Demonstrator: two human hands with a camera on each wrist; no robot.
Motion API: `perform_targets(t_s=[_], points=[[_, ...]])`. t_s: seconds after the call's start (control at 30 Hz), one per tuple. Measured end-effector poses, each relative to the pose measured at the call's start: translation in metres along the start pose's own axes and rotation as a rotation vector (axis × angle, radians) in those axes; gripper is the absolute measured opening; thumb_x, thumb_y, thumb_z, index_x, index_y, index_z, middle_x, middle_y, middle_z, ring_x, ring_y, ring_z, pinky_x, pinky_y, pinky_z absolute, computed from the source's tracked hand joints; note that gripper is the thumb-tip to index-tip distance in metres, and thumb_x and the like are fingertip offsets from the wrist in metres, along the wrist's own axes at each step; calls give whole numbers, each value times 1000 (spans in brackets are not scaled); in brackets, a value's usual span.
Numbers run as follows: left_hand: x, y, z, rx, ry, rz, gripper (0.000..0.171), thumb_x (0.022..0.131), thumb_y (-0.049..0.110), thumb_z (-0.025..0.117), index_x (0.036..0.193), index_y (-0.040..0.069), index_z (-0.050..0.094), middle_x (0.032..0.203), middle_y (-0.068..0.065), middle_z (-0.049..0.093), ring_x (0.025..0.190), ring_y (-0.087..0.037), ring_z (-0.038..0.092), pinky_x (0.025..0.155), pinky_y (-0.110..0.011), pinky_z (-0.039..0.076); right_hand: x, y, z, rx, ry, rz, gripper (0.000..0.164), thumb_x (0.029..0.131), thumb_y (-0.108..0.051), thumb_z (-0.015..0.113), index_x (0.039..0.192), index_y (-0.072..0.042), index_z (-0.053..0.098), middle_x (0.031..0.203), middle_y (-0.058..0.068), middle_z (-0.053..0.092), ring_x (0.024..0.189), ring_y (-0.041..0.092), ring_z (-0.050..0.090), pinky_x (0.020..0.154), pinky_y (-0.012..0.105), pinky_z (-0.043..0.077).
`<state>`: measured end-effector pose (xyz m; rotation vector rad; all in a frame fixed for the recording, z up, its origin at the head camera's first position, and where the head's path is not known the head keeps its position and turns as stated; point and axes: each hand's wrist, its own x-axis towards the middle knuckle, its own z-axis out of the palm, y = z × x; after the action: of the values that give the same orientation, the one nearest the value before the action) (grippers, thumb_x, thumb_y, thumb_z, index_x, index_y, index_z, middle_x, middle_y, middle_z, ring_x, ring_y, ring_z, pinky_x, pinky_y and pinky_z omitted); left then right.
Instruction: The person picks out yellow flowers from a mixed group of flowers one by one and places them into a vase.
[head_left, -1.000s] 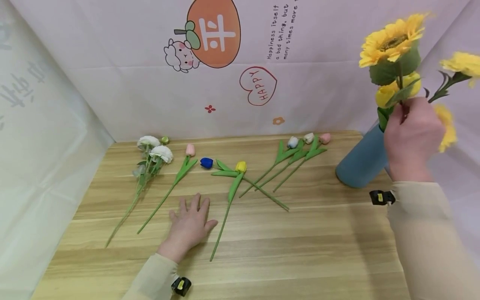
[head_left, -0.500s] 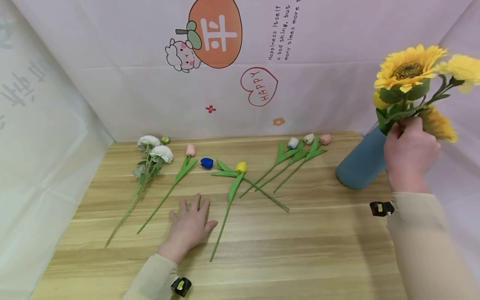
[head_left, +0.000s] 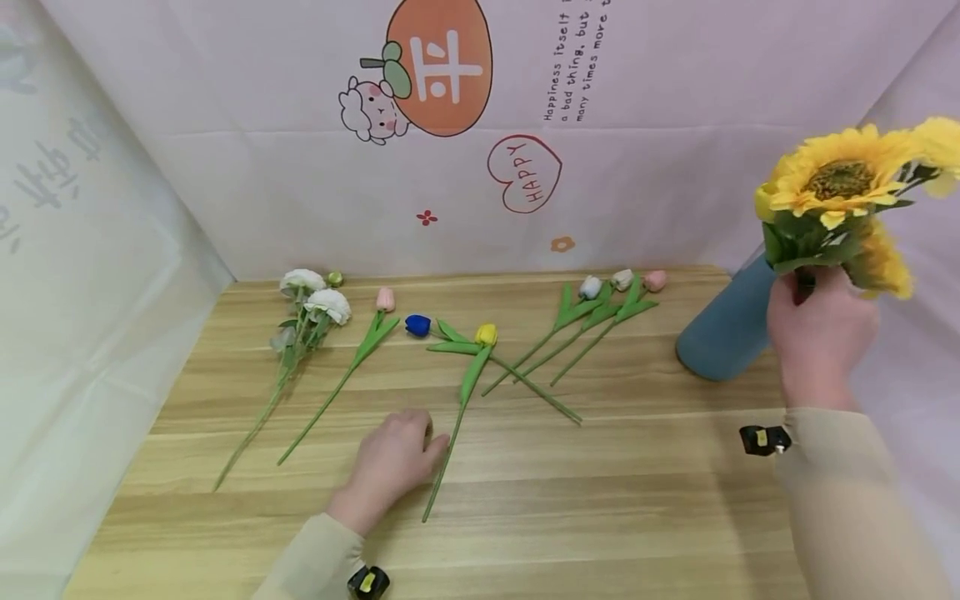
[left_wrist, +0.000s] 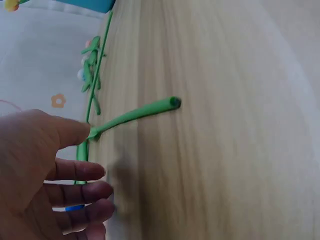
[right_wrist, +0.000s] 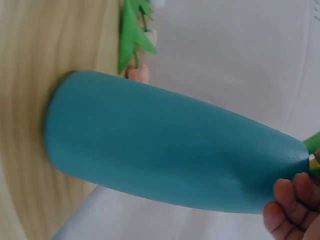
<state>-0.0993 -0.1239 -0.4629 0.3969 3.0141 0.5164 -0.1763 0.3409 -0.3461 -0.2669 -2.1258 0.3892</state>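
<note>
My right hand (head_left: 825,325) pinches the stem of a sunflower (head_left: 840,179) at the mouth of a tall blue vase (head_left: 723,325). In the right wrist view the curled fingers (right_wrist: 295,202) are right at the vase's rim; the stem below is hidden. Other yellow blooms cluster around the sunflower. My left hand (head_left: 397,458) is beside the stem of a yellow tulip (head_left: 486,335) lying on the table. The left wrist view has its thumb (left_wrist: 72,132) overlapping that green stem (left_wrist: 145,110), with the other fingers loosely bent and apart from it.
A blue tulip (head_left: 417,325) crosses beneath the yellow one on the wooden table (head_left: 600,517). White flowers (head_left: 327,307) and a pink tulip (head_left: 386,300) lie to the left. Several pale tulips (head_left: 591,287) lie near the back edge. A printed cloth (head_left: 300,200) hangs behind.
The right hand has lowered the sunflower toward the vase mouth. The left hand, earlier spread flat on the table, has drawn its fingers in and shifted right to the yellow tulip's stem.
</note>
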Motion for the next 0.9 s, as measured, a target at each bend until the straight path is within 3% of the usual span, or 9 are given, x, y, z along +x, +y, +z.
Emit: perform_targets(t_s=[0.07,0.2,0.33,0.57,0.73,0.9], points=[[1,4,3,-33,-38,2,35,88,43,66,73,16,51,64,2,49,55,-16,46,44,-33,40,-6,0,1,14,41,13,28,94,-23,48,89,3,55,65,23,50,59,50,44,53,65,30],[3,13,11,-31,-67,23,35,88,33,66,65,17,45,55,4,44,46,-13,41,39,-31,34,-16,-7,3,54,116,77,19,90,-24,49,93,-5,53,63,6,43,56,43,47,50,57,31],[6,21,15,-39,-61,28,31,82,15,61,57,17,43,50,5,38,43,-12,36,36,-30,30,-24,-19,5,121,158,42,23,90,-23,51,100,-4,58,68,15,54,60,40,54,53,58,37],[14,38,18,-156,-81,-43,28,70,15,60,49,18,41,43,8,33,39,-10,34,37,-27,29,-51,-41,17,149,9,-197,25,91,-18,49,93,4,60,61,22,60,46,39,51,39,56,33],[20,59,18,-288,-98,-72,32,72,16,62,48,18,41,41,11,34,37,-8,36,37,-24,29,-69,-56,29,143,-138,-382,22,91,-16,49,89,4,60,55,15,56,36,27,45,29,48,34],[26,80,22,-383,-48,-67,34,73,15,61,48,19,37,42,12,29,38,-5,29,38,-22,24,-86,-73,39,162,-267,-500,13,90,-11,53,89,-1,61,50,5,47,32,12,27,25,35,26]])
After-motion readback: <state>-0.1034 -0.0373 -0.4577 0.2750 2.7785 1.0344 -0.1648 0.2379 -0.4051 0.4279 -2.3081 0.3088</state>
